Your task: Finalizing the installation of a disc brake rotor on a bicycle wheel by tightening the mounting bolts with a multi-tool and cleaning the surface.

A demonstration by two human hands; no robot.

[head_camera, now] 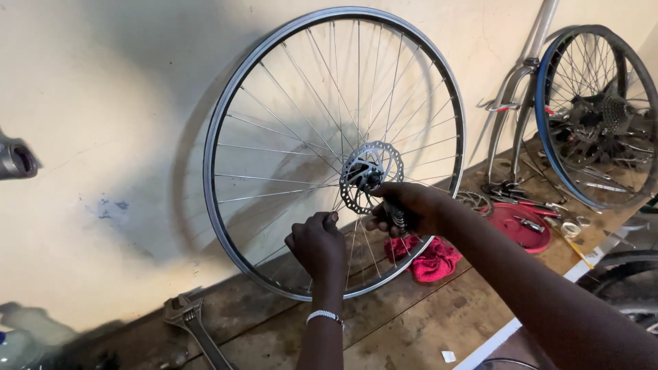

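Note:
A bare bicycle wheel (226,103) with silver spokes stands upright on a wooden workbench (411,322), leaning against a cream wall. A perforated brake disc (370,159) sits at its hub. My right hand (404,209) is closed around a dark tool at the hub, just below the disc. My left hand (317,245), with a silver bracelet at the wrist, pinches the spokes lower left of the hub.
A red rag (433,260) lies behind the wheel's lower right. A large adjustable wrench (188,318) rests at the left. A red tray (515,223) with small parts, a second wheel (596,116) with a cassette and a silver frame (521,75) stand at the right.

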